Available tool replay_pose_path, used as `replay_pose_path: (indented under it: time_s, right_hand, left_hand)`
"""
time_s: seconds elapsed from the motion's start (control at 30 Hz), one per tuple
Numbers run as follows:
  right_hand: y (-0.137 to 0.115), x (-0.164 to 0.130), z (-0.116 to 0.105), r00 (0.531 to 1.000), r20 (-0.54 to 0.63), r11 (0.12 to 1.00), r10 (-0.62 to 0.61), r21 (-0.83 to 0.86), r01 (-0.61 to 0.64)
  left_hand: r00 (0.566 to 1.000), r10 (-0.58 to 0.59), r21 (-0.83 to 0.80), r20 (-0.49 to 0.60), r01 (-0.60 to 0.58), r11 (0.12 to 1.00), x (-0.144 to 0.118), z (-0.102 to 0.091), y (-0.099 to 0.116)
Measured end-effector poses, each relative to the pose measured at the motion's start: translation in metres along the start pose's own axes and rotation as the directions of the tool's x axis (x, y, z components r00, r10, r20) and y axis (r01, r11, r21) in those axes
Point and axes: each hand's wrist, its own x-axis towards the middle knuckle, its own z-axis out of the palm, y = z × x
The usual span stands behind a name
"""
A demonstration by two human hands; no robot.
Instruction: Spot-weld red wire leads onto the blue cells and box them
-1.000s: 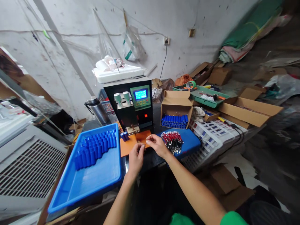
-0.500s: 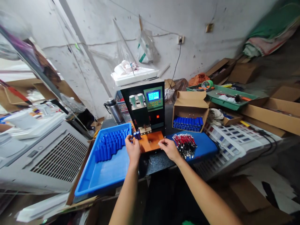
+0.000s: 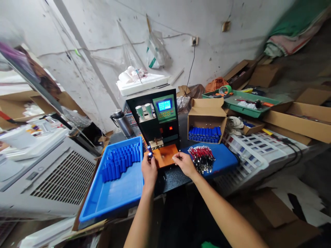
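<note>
My left hand [image 3: 149, 168] is closed round blue cylindrical battery cells [image 3: 150, 154], two of which show above its fingers. They are at the left edge of an orange work plate [image 3: 165, 157], just in front of the black spot welder [image 3: 168, 129] with its lit display. Over the plate's right edge, my right hand [image 3: 184, 164] has thumb and fingertips pinched together; a tiny pale thing may be between them, too small to name. Beside that hand lies a pile of red and black wire leads [image 3: 201, 156] on a blue pad [image 3: 224, 160].
A blue tray [image 3: 111, 198] at the left holds rows of blue cells. Behind the pad, an open cardboard box [image 3: 207, 109] contains more cells. A steel flask [image 3: 123, 122] stands left of the welder, and a green tray [image 3: 248, 112] with tools lies at back right.
The cells in my left hand have turned from side by side to one behind the other. My right hand stays pinched near the plate's right edge. The view has shifted slightly.
</note>
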Motion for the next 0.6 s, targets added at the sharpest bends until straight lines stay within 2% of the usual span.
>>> replay_pose_path:
  time_s: [0.1,0.2,0.37,0.6]
  right_hand:
    - [0.001,0.005,0.004,1.0,-0.02,1.0,-0.003,-0.009,0.003]
    - [0.001,0.014,0.009,0.998,-0.062,1.0,-0.025,-0.019,0.024]
    - [0.005,0.032,0.02,0.993,-0.117,0.999,-0.014,0.04,0.018]
    - [0.017,0.052,0.043,0.991,-0.108,0.982,0.082,0.18,-0.062]
  left_hand:
    - [0.993,0.001,-0.066,0.118,0.007,0.998,-0.004,0.008,0.013]
    - [0.983,-0.028,-0.065,0.181,0.04,0.997,0.0,0.018,0.021]
    - [0.982,-0.041,-0.052,0.184,0.051,0.997,0.004,0.024,0.018]
    - [0.984,-0.053,-0.034,0.173,0.059,0.998,0.0,0.024,0.017]
